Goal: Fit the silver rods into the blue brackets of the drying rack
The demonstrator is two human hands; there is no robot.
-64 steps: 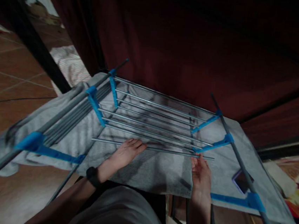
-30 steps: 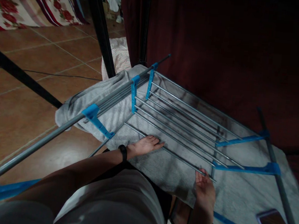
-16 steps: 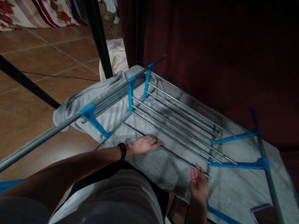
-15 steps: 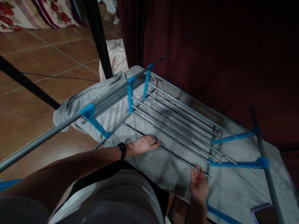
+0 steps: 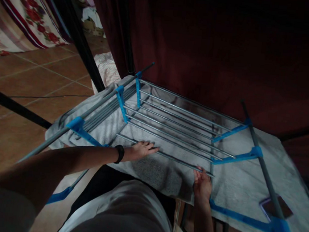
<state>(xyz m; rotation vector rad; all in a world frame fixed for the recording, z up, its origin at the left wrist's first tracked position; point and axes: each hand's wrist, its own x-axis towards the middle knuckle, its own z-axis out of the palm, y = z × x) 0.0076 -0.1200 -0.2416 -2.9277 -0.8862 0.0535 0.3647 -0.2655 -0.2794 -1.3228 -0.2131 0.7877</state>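
A grey towel lies spread over a lower level of a metal drying rack with blue plastic joints. Above the towel runs a row of steel rods. My left hand, with a black band at the wrist, lies flat and open on the towel, its fingers touching the nearest rod. My right hand is palm up at the right end of that same rod, fingers curled up against it.
A phone rests on the towel at the right, behind a grey rack pole. A dark red curtain hangs behind the rack. Brown tiled floor, a black pole and flowered cloth lie to the left.
The view has swung right and tilted. Both hands stay at the nearest rod; the left hand has slid slightly left along the towel.
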